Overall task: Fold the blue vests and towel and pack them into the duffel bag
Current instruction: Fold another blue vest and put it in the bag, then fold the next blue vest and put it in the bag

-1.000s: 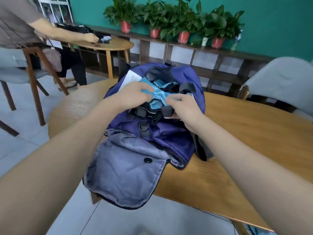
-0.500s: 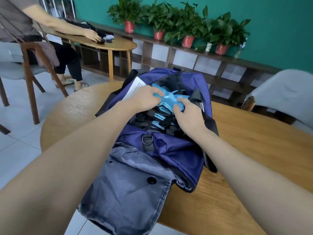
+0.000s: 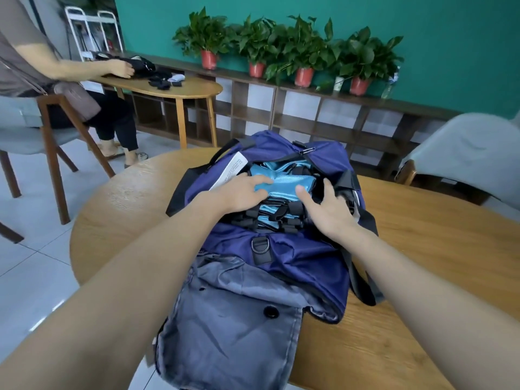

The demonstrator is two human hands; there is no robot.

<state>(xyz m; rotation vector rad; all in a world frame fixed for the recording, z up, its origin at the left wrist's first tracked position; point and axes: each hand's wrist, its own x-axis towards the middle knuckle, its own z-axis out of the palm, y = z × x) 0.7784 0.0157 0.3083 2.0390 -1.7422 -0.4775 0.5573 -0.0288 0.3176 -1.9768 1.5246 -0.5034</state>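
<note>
Against a teal wall, you are pressing folded blue vests [image 3: 277, 183] into the duffel bag [image 3: 284, 249] at the wooden table's [image 3: 422, 249] near edge, left hand [image 3: 244, 192] flat, right hand [image 3: 327, 211] spread; loose black straps [image 3: 281, 213] may snag the zipper.

The soft fabric duffel bag [image 3: 284, 254] is deep navy-purple, with black straps and a dull metal D-ring. Its open flap [image 3: 230, 330] shows a plain grey lining with one black snap. The folded glossy vests [image 3: 281, 184] inside are bright sky blue, edged with black webbing and buckles. A white paper tag [image 3: 229, 171] carries small dark print. The round wooden table [image 3: 422, 249] is honey-brown with visible grain. The back wall [image 3: 422, 23] is teal, and the leafy green plants [image 3: 304, 46] stand in red pots.
</note>
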